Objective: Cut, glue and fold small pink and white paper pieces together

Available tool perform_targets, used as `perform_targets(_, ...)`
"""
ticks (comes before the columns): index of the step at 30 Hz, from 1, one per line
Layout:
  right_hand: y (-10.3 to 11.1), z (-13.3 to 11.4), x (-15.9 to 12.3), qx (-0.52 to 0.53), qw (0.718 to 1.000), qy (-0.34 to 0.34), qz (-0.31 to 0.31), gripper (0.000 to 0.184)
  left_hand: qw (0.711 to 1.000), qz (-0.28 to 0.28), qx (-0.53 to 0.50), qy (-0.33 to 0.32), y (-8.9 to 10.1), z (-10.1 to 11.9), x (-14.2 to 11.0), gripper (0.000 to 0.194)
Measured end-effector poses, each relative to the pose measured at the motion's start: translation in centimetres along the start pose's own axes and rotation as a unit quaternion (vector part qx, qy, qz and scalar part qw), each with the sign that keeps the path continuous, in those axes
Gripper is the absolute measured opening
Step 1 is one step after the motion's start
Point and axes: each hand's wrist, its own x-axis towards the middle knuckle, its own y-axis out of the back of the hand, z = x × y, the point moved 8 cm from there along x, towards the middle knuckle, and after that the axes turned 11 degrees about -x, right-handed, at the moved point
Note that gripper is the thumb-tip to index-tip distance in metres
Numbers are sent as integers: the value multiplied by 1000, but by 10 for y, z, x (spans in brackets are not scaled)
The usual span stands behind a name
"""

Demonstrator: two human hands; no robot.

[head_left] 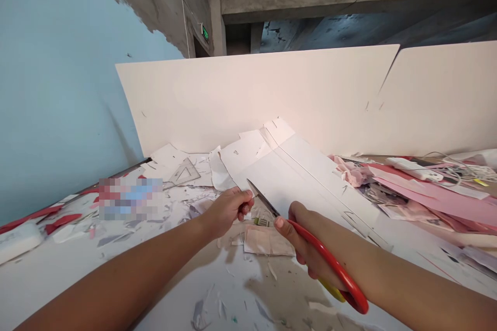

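Observation:
My right hand (306, 232) is wrapped round a pair of scissors (336, 266) with red handles and a bit of yellow on the lower one. Their dark blades point up and left, and look closed or nearly so. Just left of the blades, my left hand (231, 207) is closed in a pinch; what sits between its fingertips is too small to make out. Below both hands lies a pinkish flat packet (267, 240), with a small green label (261, 222) above it. Large white card sheets (287, 176) lie beyond the hands.
Paper scraps (200, 313) litter the table. A clear set square (184, 171) lies at the back left. Pink and red sheets (430, 186), a white power strip (413, 169) and cables (462, 170) are piled at the right. A white panel (248, 98) stands along the back.

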Motion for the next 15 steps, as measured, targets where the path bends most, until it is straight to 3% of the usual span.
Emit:
perform_targets(6, 3, -3, 4, -65, 996, 21, 49, 50, 1000, -20, 17, 6, 1, -4, 0, 28)
perform_targets(15, 5, -1, 3, -67, 997, 14, 27, 53, 999, -27, 13, 31, -4, -7, -1, 29)
